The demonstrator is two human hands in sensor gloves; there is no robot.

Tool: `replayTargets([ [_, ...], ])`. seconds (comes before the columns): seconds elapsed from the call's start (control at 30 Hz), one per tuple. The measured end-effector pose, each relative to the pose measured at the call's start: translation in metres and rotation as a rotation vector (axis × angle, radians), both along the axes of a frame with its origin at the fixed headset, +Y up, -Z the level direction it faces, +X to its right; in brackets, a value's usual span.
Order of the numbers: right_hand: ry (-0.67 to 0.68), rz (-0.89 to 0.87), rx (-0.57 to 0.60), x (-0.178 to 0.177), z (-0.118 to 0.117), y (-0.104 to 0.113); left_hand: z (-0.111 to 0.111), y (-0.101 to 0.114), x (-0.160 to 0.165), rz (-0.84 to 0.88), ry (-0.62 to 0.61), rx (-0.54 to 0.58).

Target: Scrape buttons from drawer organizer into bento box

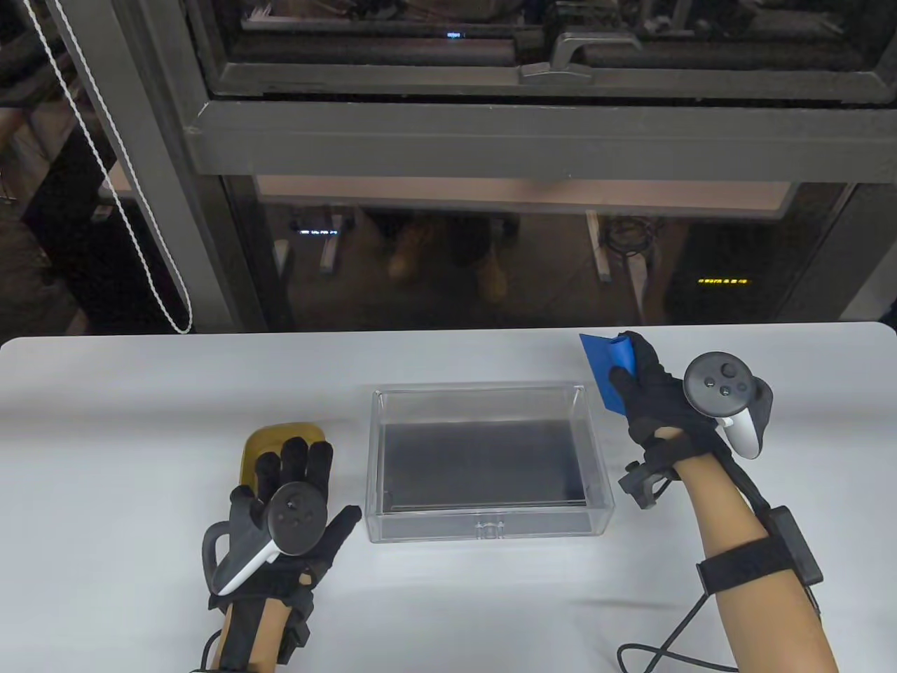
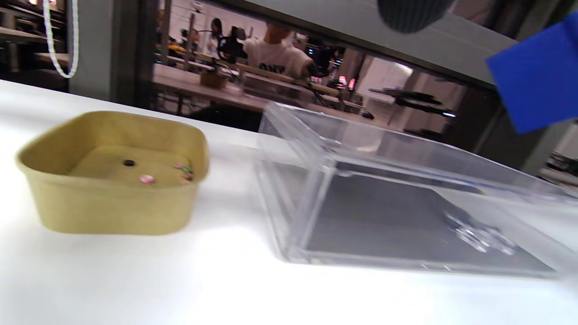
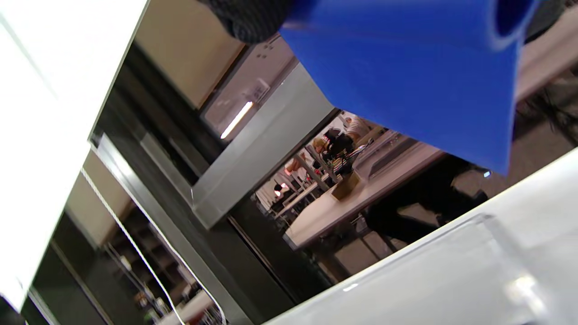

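A clear plastic drawer organizer (image 1: 592, 449) sits mid-table; its dark floor (image 1: 483, 463) shows no buttons. It also shows in the left wrist view (image 2: 316, 149). A tan paper bento box (image 2: 108, 198) stands left of it, with several small buttons (image 2: 146, 179) on its bottom. In the table view the box (image 1: 256, 442) is mostly hidden under my left hand (image 1: 294, 484), which hovers over it with fingers spread, holding nothing. My right hand (image 1: 648, 392) grips a blue scraper (image 1: 606, 371), raised to the right of the organizer. The scraper fills the top of the right wrist view (image 3: 406, 76).
The white table (image 1: 105, 434) ends at a far edge in front of a dark window frame (image 1: 490, 140). A white bead cord (image 1: 126, 210) hangs at the far left. A cable (image 1: 673, 645) trails from my right forearm.
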State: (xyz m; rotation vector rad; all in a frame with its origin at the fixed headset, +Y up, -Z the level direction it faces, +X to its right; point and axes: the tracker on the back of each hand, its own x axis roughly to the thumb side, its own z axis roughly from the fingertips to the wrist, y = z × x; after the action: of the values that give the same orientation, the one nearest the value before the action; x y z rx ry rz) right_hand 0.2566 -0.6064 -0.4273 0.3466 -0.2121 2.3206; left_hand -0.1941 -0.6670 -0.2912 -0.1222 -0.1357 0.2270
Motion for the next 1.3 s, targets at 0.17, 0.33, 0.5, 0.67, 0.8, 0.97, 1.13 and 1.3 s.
replayTargets([
  [0.17,-0.003,0.236,0.045,0.01,0.0,-0.014,0.014,-0.01,0.019,-0.02,-0.041,0.001],
  [0.33,-0.034,0.395,0.031,0.025,0.0,-0.039,0.016,-0.023,0.027,-0.068,-0.049,-0.02],
  [0.5,-0.097,0.533,0.004,0.042,0.001,-0.064,0.014,-0.031,0.027,-0.1,-0.044,-0.043],
  [0.67,-0.132,0.676,-0.024,0.05,0.0,-0.085,0.012,-0.035,0.025,-0.098,-0.039,-0.055],
  [0.8,-0.151,0.738,-0.068,0.052,-0.004,-0.106,0.011,-0.038,0.025,-0.107,-0.042,-0.066],
  [0.97,-0.164,0.787,-0.123,0.055,-0.011,-0.126,0.011,-0.041,0.023,-0.113,-0.041,-0.082],
  [1.13,-0.148,0.819,-0.147,0.053,-0.017,-0.141,0.01,-0.044,0.021,-0.117,-0.038,-0.093],
  [1.3,-0.138,0.835,-0.175,0.051,-0.021,-0.15,0.009,-0.046,0.021,-0.097,-0.041,-0.11],
])
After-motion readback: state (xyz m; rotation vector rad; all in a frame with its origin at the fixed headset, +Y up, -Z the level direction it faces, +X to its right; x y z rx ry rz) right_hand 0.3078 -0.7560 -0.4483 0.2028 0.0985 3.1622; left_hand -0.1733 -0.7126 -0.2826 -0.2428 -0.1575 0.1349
